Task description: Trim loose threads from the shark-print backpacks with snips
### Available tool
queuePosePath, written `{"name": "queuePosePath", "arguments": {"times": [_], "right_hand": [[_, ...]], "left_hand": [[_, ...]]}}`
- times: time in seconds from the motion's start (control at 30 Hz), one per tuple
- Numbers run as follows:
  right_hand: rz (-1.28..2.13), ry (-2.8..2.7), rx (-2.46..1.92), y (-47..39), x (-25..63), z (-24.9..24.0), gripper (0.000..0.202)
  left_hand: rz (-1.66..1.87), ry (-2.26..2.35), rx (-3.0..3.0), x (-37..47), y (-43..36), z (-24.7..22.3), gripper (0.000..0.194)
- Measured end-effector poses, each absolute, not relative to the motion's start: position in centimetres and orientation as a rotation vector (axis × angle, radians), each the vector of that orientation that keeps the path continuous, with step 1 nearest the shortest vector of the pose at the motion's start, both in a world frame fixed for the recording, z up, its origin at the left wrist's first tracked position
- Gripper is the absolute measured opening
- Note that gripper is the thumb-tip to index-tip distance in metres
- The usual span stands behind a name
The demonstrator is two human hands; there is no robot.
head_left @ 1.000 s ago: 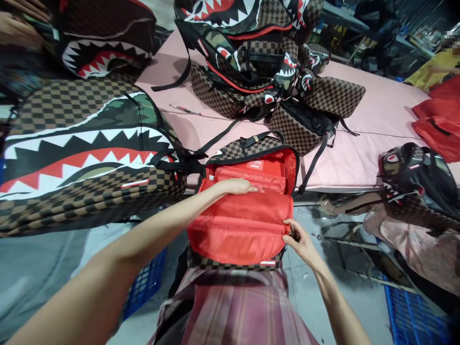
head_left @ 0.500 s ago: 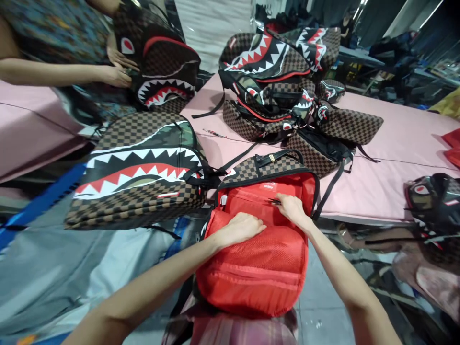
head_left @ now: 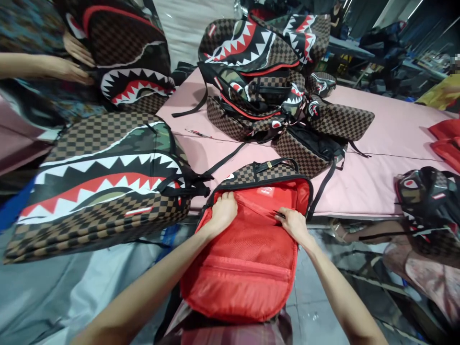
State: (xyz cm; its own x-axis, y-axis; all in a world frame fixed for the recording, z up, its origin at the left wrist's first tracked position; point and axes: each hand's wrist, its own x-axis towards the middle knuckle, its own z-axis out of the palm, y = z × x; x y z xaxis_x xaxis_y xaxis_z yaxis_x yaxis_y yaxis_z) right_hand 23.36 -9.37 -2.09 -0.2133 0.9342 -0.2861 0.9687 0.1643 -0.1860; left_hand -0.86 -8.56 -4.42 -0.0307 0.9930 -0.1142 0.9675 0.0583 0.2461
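An unzipped backpack (head_left: pixel 240 249) with a bright red lining lies in front of me, its front panel folded down over my lap. My left hand (head_left: pixel 224 212) is closed on the red lining at the upper left of the opening, fingertips curled over it. In my right hand (head_left: pixel 293 224), at the opening's right side, is a small dark pointed tool (head_left: pixel 278 214), like thread snips; its tips point left over the lining. A black top handle with a gold buckle (head_left: pixel 269 165) stands at the bag's far end. Beside it on the left lies a closed checkered backpack (head_left: pixel 108 187) with a shark-mouth print.
Several more shark-print bags (head_left: pixel 247 52) are piled on the pink table (head_left: pixel 359 187). A thin red-and-black tool (head_left: pixel 198 133) lies near them. At the left, another person's hands (head_left: pixel 77 62) hold a backpack upright. A person at the right has a bag (head_left: pixel 427 206).
My left hand has moved up and left from the folded front panel to the lining's upper left. My right hand has dropped slightly, still with the tool. The view has shifted right.
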Motion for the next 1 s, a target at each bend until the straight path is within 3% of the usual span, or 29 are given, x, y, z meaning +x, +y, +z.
{"name": "queuePosePath", "arguments": {"times": [0.3,0.5,0.67,1.0], "right_hand": [[-0.619,2.477,1.811,-8.4,24.2,-2.9,0.019],[-0.582,2.533,1.817,-8.1,25.9,-3.8,0.020],[-0.600,2.548,1.816,-7.7,26.3,-3.9,0.019],[-0.612,2.408,1.882,-8.1,25.5,-2.5,0.023]], "left_hand": [[0.128,1.645,2.175,3.4,-4.7,-2.8,0.029],[0.385,1.439,2.059,8.7,1.3,-0.7,0.040],[0.697,1.321,1.796,7.8,6.1,1.6,0.037],[0.799,1.101,1.436,6.1,6.4,2.2,0.032]]}}
